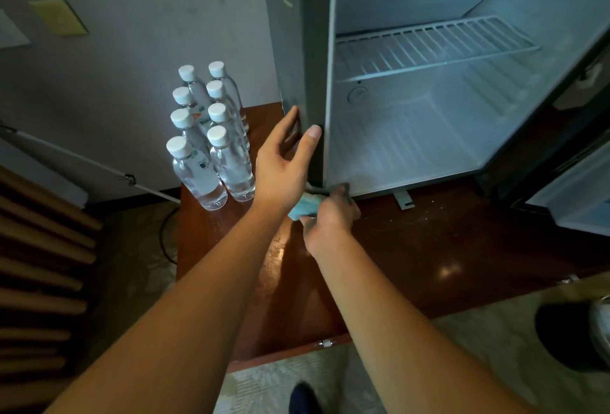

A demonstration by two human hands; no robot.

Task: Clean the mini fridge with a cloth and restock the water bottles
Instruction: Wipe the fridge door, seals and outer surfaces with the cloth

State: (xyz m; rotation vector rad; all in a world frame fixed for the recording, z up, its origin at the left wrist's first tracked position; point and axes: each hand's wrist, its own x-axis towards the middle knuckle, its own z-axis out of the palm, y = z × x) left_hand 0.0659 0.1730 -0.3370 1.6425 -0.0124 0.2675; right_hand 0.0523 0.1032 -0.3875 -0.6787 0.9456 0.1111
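Observation:
The mini fridge (412, 136) stands open on a wooden table (429, 248), its inside bare except for a white wire shelf (435, 47). My left hand (284, 162) rests on the fridge's left front corner, thumb on the front edge and fingers on the side wall. My right hand (330, 215) grips a light blue-green cloth (305, 204) and presses it against the fridge's bottom left corner. Several clear water bottles (211, 136) with white caps stand in two rows on the table, left of the fridge.
The fridge door (574, 162) hangs open at the right. A slatted wooden piece (43, 265) fills the left edge. A white cord (82, 156) runs along the wall. A dark round object (574, 334) sits on the floor at the right. My shoe (302, 397) shows below.

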